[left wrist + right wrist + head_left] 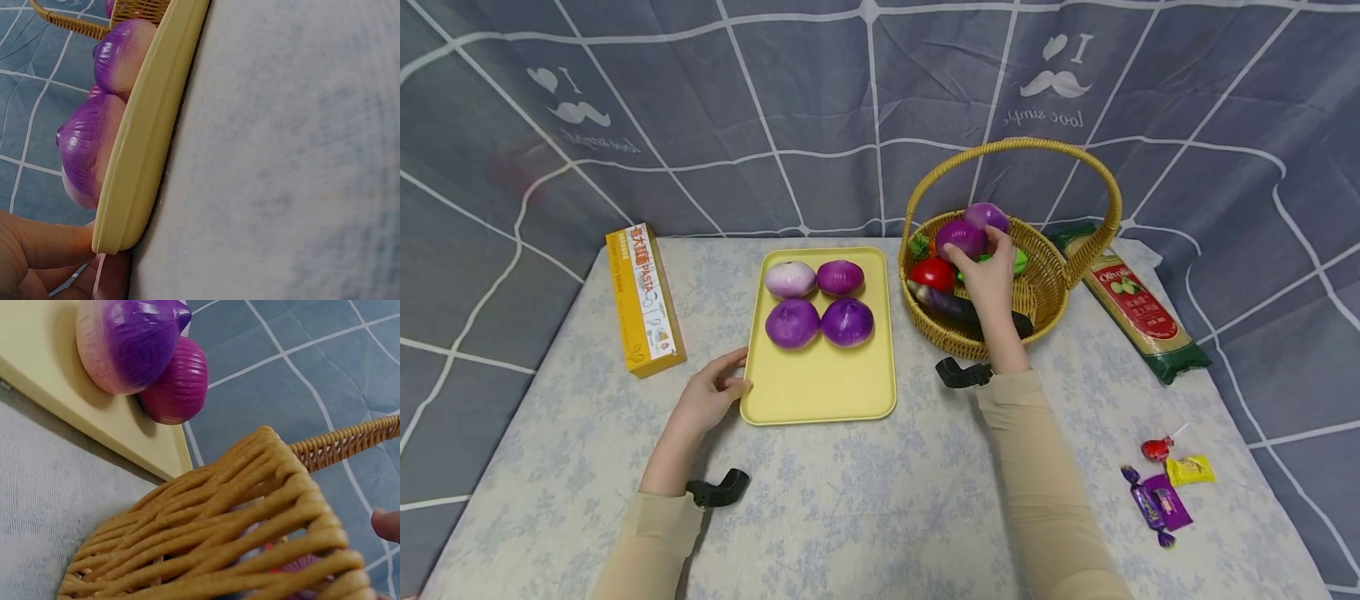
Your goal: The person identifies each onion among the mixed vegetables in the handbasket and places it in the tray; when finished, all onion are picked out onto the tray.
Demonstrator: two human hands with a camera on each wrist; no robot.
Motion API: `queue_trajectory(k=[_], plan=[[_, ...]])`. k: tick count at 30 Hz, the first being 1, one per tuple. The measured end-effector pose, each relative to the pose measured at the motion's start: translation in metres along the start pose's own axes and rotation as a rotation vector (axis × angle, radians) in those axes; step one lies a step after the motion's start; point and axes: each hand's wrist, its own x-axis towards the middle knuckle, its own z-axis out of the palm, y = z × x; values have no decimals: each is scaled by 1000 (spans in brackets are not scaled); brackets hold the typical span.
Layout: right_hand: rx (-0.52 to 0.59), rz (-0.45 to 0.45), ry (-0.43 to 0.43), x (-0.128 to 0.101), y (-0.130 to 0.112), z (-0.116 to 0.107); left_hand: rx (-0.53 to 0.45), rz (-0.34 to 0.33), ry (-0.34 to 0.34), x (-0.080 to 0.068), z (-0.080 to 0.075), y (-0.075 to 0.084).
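Observation:
My left hand (706,398) grips the left edge of a yellow tray (820,392), its thumb against the rim in the left wrist view. Several purple onions sit on the tray, among them a pale one (790,279) and a dark one (847,323). Over the wicker basket (928,333), my right hand (988,271) holds a purple onion (958,237) between thumb and fingers. Behind it lies another onion (987,216). Also in the basket are a red tomato-like vegetable (932,274), an eggplant (951,307) and a green vegetable (1019,262), partly hidden by the hand.
The basket's tall handle (1015,143) arches above the right hand. A yellow pasta box (643,300) stands at the left. To the right lie a pasta packet (1131,300), a red lollipop (1156,449), a yellow wrapped sweet (1190,470) and purple sweets (1167,502).

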Motion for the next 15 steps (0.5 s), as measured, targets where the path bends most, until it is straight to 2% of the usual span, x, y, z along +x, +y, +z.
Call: queue_trajectory(k=[7, 15], plan=[[26, 80, -17, 9, 3, 5, -5, -8, 0, -1, 0, -2], [22, 102, -4, 13, 4, 10, -13, -15, -3, 1, -1, -1]])
